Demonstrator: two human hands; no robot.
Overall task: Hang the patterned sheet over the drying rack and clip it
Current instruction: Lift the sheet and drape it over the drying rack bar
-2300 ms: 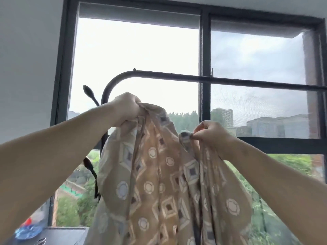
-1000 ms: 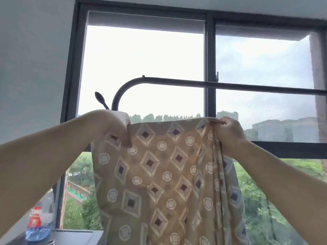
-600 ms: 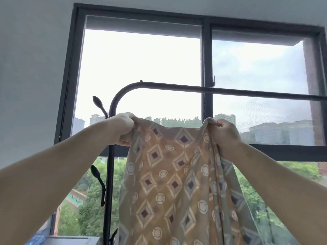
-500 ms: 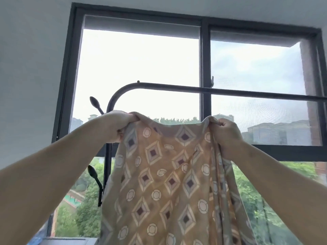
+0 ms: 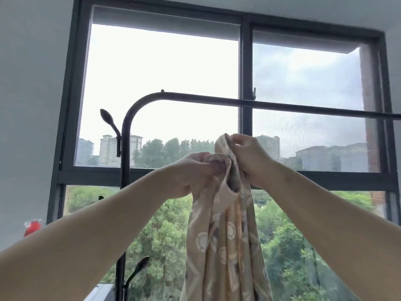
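Observation:
The patterned sheet [image 5: 225, 240], tan with cream circles and diamonds, hangs bunched in a narrow column between my hands. My left hand [image 5: 191, 172] grips its upper edge, fingers curled round the cloth. Just to the right and slightly higher, my right hand [image 5: 249, 159] pinches the topmost fold. The black drying rack [image 5: 282, 105] runs its top bar across the window above both hands, curving down into a post on the left. The sheet is below the bar and does not touch it. No clip shows.
Side hooks [image 5: 108, 120] stick out from the rack's post on the left. A large dark-framed window [image 5: 246, 61] stands behind the rack. A red-topped object [image 5: 32, 228] sits blurred at the lower left by the wall.
My hands have come together from wide apart, so the sheet that was spread flat between them is now gathered into a narrow bunch. The view has shifted left.

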